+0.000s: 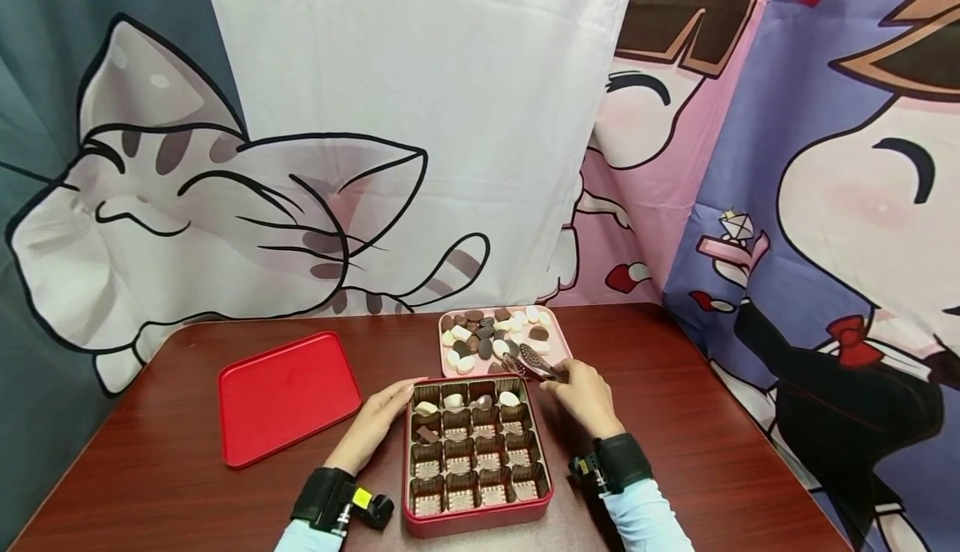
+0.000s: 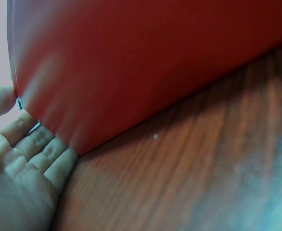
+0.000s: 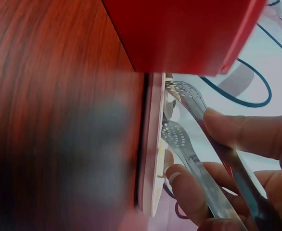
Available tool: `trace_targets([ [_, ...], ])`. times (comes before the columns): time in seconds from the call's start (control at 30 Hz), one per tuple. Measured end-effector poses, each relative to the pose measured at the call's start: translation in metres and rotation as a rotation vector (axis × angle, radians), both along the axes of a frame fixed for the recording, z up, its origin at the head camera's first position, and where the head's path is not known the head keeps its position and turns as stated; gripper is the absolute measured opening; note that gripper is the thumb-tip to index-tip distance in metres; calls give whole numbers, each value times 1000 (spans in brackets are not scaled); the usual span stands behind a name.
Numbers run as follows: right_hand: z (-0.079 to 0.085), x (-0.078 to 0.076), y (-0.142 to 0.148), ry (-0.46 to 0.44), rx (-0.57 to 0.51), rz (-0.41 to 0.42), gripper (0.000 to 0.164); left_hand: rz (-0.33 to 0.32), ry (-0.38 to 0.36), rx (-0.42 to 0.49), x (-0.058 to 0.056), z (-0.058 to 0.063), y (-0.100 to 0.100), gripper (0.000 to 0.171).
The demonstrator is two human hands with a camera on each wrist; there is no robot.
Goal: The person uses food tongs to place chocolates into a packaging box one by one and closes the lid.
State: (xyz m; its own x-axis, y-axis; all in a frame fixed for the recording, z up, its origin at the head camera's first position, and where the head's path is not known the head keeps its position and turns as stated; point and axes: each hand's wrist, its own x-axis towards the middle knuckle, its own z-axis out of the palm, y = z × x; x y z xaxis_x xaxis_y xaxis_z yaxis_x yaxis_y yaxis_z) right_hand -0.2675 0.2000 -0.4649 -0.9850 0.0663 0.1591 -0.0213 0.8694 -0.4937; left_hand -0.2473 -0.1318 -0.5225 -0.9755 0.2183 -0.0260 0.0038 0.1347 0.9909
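Observation:
A square red tin (image 1: 480,519) with a gold divided insert stands in front of the person. Several cells of its back row hold white or brown chocolates (image 1: 453,402), and a brown piece (image 1: 426,434) lies in the second row's left cell. The left hand (image 1: 382,412) rests against the tin's left wall near the back corner, fingers fairly straight. In the right hand (image 1: 583,398) is a pair of metal tongs (image 3: 198,163) with perforated heads, the two heads apart. They reach over the near right part of a pink tray (image 1: 558,343); whether they touch a chocolate I cannot tell.
Dark brown, white and grey pebble-like chocolates (image 1: 480,335) lie on the pink tray, behind the tin. A red lid (image 1: 288,398) lies on the brown table (image 1: 697,452) to the left. A cartoon-printed cloth (image 1: 420,60) hangs behind the table.

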Motion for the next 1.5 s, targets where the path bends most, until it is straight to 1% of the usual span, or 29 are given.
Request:
trace_targets([
  [0.23,-1,0,-6,13,38,-2,27,2,-6,18,1,0,-1,44],
  [0.37,0,1,-3,36,50,-26,27,1,-1,24,0,0,0,43],
  [0.5,0,0,1,30,50,-48,29,-3,5,25,1,1,0,42],
  [0.77,-2,-2,3,17,42,-30,30,-15,15,29,2,1,-1,43],
  [1.1,-2,-2,4,40,43,-35,29,-35,-1,23,0,0,-2,47],
  [1.27,4,1,5,63,26,-33,29,-35,2,40,1,1,-2,45],
  [1.5,19,7,3,88,-11,-21,30,-14,5,39,1,0,-2,44],
])
